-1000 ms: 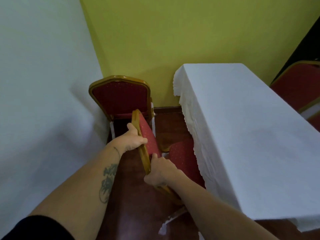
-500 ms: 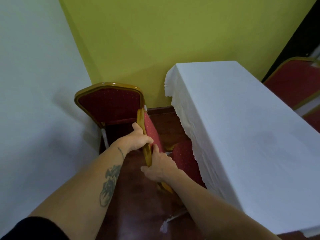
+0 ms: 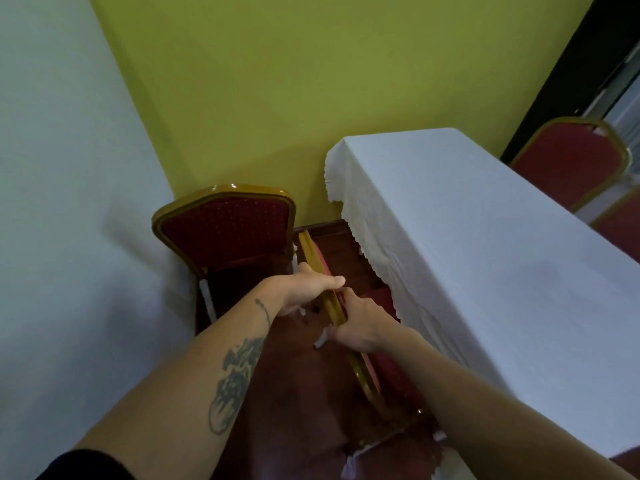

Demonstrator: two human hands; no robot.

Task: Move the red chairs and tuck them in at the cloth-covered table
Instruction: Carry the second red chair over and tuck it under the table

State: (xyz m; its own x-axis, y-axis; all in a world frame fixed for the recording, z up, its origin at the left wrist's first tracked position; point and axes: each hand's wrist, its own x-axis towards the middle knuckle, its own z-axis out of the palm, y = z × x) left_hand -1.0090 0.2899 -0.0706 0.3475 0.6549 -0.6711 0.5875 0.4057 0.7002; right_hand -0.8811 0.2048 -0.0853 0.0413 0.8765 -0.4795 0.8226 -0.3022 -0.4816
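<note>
While the red chair (image 3: 330,299) sits edge-on beside the cloth-covered table (image 3: 485,258), seat partly under the cloth, I've got both hands on its gold backrest rim: left hand (image 3: 301,285) wrapped over the top, right hand (image 3: 360,323) clamped just below. Second red chair (image 3: 225,230) stands near the corner.

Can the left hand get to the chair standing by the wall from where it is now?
Probably yes. The left hand grips the near chair's backrest, and the chair by the wall stands just beyond it, nothing visible between. It must let go first.
</note>
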